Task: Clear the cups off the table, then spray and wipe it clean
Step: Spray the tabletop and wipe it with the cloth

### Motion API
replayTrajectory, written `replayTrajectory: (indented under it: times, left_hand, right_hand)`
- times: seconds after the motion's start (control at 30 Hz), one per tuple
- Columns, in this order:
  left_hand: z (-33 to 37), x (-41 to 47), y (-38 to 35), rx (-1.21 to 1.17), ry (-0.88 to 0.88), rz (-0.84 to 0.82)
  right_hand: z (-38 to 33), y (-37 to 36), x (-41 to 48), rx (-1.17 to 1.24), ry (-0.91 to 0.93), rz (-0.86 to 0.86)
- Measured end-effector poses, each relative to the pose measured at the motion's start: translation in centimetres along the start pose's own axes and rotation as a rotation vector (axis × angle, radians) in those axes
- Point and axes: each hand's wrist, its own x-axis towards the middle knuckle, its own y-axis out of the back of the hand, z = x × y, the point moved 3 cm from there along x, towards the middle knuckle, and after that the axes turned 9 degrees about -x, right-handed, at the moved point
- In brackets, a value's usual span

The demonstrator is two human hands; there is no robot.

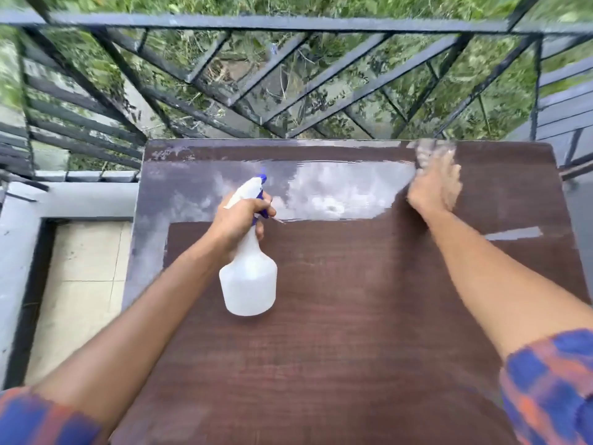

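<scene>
Left hand: my left hand (239, 220) is curled round the neck of the spray bottle (250, 284), one finger at its blue trigger.
Right hand: my right hand (433, 191) is a blur near the far edge, on a pale crumpled cloth (431, 150); gripping or pressing flat, I cannot tell.
Bottle: translucent white plastic, bell-shaped, over the table's left half.
Table: the table (353, 316) is dark brown wood grain, rectangular, with a glossy far band mirroring sky.
Railing: the railing (288, 24) has slanted black metal bars.

White spray bottle (248, 277) with blue trigger above the brown table (353, 332), blurred pale cloth (431, 149) on its far edge.
</scene>
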Motion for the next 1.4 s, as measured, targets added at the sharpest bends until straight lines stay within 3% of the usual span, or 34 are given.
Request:
replayTrajectory:
  times: [0.17, 0.27, 0.37, 0.53, 0.6, 0.7, 0.87, 0.97, 1.07, 1.13, 1.2, 1.27, 1.4]
  left_hand:
    - [0.0, -1.5, -7.1, -0.013, -0.037, 0.049]
    - [-0.1, -1.7, -11.1, -0.022, -0.051, 0.074]
    - [-0.3, -2.1, -15.0, -0.044, -0.047, 0.075]
    - [-1.2, -3.6, -20.0, -0.06, -0.036, 0.037]
    - [-1.7, -4.1, -21.1, -0.049, -0.034, 0.028]
    - [-2.6, -4.9, -22.5, -0.021, -0.027, 0.026]
    - [-4.1, -6.6, -22.8, 0.022, -0.018, 0.03]
    - [-5.0, -8.2, -22.6, 0.011, -0.01, 0.042]
    - [-5.8, -9.9, -22.0, -0.001, -0.014, 0.08]
    - [-6.4, -10.8, -21.8, 0.0, -0.031, 0.076]
    - [-7.0, -11.7, -21.4, -0.012, -0.024, 0.079]
    - [-7.5, -12.4, -21.0, -0.038, 0.009, 0.098]
    - [-8.2, -13.4, -20.8, -0.079, 0.017, 0.075]
  right_hand:
    - [-6.6, -0.3, -1.9, 0.046, 0.554, -0.182]
    - [-3.9, 0.1, -2.4, 0.03, 0.697, -0.183]
    - [2.7, 0.6, 2.0, 0.05, 0.56, -0.138]
    - [18.1, 2.3, 10.9, 0.113, 0.121, -0.075]
    - [22.8, 2.2, 11.4, 0.132, 0.078, -0.059]
    - [25.1, 1.6, 7.9, 0.128, 0.053, -0.007]
    - [21.0, 0.3, -3.0, 0.152, -0.024, 0.024]
    - [15.6, -1.4, -10.3, 0.154, 0.191, -0.005]
    - [10.4, -2.8, -17.1, 0.111, 0.619, -0.066]
    - [9.6, -3.1, -19.2, 0.081, 0.908, -0.084]
    - [11.2, -2.9, -18.1, 0.053, 1.013, -0.041]
    - [14.4, -2.5, -14.8, 0.057, 0.874, -0.014]
    - [25.6, -1.4, -7.5, 0.099, 0.301, 0.028]
